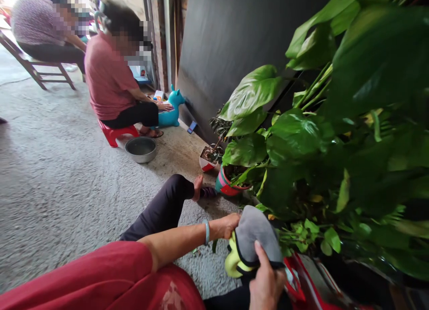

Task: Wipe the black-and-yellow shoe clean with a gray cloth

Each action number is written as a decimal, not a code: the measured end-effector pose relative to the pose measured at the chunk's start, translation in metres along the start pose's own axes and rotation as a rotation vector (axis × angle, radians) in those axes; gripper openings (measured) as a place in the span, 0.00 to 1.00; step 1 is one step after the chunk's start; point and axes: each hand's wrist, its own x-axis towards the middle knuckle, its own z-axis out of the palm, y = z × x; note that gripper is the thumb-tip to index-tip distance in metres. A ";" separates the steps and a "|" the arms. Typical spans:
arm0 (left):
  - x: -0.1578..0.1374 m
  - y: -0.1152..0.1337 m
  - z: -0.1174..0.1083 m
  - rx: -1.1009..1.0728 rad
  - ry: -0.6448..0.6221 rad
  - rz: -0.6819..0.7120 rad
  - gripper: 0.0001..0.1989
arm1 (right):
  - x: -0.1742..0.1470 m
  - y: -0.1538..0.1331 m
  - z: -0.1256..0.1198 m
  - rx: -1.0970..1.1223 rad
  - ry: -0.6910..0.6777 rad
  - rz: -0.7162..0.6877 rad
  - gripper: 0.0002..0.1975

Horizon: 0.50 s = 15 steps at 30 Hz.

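Left hand (229, 225): closed on the upper left edge of a grey cloth (254, 234), arm stretched across from a red sleeve (83, 274), pale bangle (207, 231) on the wrist. Right hand (266, 283): below the cloth, thumb pressed up against its grey face, fingers wrapped under and gripping the lower hem. Grey cloth edged in dark trim, held between both hands, folded over a yellow-green leaf (234, 261) that pokes out at its lower left. Just right of the cloth, a red pot rim (298, 274) and a big leafy plant (335, 135) filling the right side of the view.

Beyond the hands, on the concrete floor (60, 180): own outstretched leg in dark trousers, bare foot (198, 187) near two small potted plants (231, 180) against a dark wall (228, 37). Farther back, a seated person in a pink shirt (107, 77) on a low red stool (115, 133), a metal bowl (140, 149) beside it, a turquoise toy animal (170, 111) in front. Another seated person (40, 23) at the top left corner.
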 end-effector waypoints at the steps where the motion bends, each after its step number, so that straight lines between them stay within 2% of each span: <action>1: -0.004 0.007 0.007 0.016 -0.022 0.031 0.03 | 0.000 -0.013 -0.008 -0.014 0.048 -0.007 0.26; 3: -0.010 0.021 0.016 0.037 -0.055 0.102 0.02 | -0.003 -0.037 -0.020 -0.039 0.136 -0.037 0.24; 6: -0.017 0.034 0.014 0.027 -0.012 0.174 0.05 | -0.011 -0.056 -0.023 -0.023 0.190 -0.051 0.24; 9: -0.023 0.033 0.007 -0.057 -0.059 0.074 0.07 | -0.018 -0.056 -0.007 -0.073 0.218 0.059 0.26; 11: -0.028 0.029 0.006 -0.086 -0.156 0.008 0.11 | -0.020 -0.051 0.005 -0.047 0.173 0.079 0.29; 12: -0.031 0.028 0.008 -0.078 -0.183 0.017 0.11 | -0.021 -0.050 0.009 -0.016 0.132 0.054 0.31; 15: -0.042 0.026 0.020 -0.014 -0.166 0.134 0.07 | -0.020 -0.054 0.004 0.020 0.065 -0.038 0.34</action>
